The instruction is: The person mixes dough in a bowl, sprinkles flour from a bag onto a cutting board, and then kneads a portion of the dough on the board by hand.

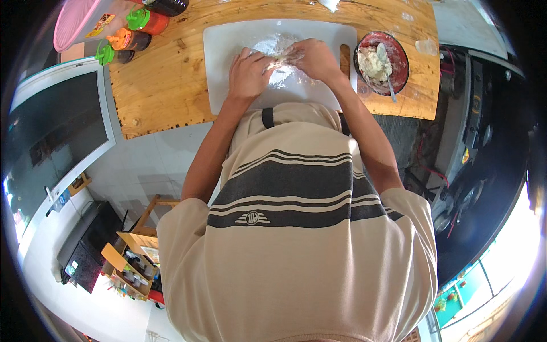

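Observation:
A white plastic cutting board [220, 64] lies before me on the wooden table, with white flour [280, 79] spread over its middle. My left hand [250, 76] is over the flour, its fingertips at a small, pale piece of dough [279, 60]. From the other side, the curled, flour-dusted fingers of my right hand [315, 59] pinch the same piece. Fingers hide most of it. Right of the board stands a bowl [400, 64], dark outside and red inside. It holds a pale, sticky dough mass [371, 64] and a metal spoon [386, 70].
Squeeze bottles with green and orange caps [124, 39] stand at the table's [166, 94] far left, near a pink-rimmed plastic basket [64, 25]. A small clear cup [426, 47] sits beyond the bowl. The board's handle slot [345, 57] is beside my right wrist.

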`<state>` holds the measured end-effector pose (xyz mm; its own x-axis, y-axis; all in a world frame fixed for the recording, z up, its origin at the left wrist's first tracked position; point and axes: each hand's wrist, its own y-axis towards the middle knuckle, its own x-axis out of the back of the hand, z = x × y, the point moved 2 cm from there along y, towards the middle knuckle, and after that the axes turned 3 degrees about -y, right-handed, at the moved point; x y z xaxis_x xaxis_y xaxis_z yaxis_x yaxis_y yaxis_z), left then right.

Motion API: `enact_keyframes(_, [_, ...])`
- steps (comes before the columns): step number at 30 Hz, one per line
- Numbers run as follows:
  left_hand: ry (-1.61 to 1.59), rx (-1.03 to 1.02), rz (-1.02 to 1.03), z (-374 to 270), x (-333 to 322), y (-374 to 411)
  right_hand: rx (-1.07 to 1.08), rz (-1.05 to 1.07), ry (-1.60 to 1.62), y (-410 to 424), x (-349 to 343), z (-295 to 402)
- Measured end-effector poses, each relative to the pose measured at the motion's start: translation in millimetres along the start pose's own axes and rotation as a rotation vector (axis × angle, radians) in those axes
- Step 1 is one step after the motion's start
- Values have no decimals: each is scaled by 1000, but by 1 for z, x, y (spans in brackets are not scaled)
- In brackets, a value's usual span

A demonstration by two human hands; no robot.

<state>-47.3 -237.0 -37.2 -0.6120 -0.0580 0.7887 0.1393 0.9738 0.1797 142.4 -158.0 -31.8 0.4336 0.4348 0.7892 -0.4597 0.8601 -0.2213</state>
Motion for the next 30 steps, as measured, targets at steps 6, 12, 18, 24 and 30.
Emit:
enact_keyframes(6, [-415,389,153,13,-2,3,34,-83,66,-19,24,13])
enact_keyframes(12, [-745,563,153,10,12,-1,57,-42,80,-18,-2,14])
enact_keyframes(18, [19,311,-39,2,39,-9,77,-85,-201,-16,-4,25])
enact_keyframes(24, [-316,318,-49,3,38,-13,176,-134,-279,-17,-2,38])
enact_keyframes(30, [-803,375,-81,4,34,-15,248,-22,-300,-2,-21,41])
